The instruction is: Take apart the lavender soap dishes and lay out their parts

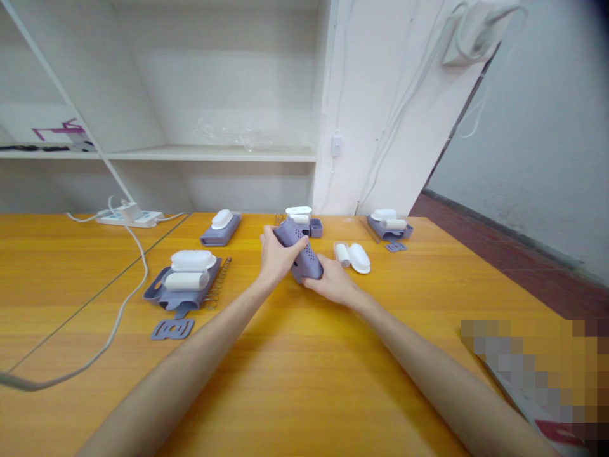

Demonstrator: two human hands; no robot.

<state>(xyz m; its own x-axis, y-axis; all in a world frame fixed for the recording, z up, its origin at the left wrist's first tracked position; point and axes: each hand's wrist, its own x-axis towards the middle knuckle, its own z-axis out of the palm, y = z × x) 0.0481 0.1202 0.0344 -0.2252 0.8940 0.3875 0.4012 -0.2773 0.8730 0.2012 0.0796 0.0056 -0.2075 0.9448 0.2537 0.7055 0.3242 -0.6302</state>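
Both my hands hold a purple-grey plastic housing (307,259) with rows of small holes, tilted above the middle of the table. My left hand (278,255) grips its upper left end, thumb laid across the holed face. At the lower right end, my right hand (333,280) has its fingers closed around it. Just right of the housing lie a white roller (341,254) and a white oval cap (360,259). Behind it stands another group of purple-grey parts (316,228) with a white oval cap (299,210) on top, partly hidden by the housing.
At left, a purple-grey tray (155,291) carries white parts, beside a coiled spring (221,282) and a slotted plate (172,329). Further sets (221,230) (390,225) stand at the back. A white cable (137,285) runs from a power strip (136,219) across the table (285,381).
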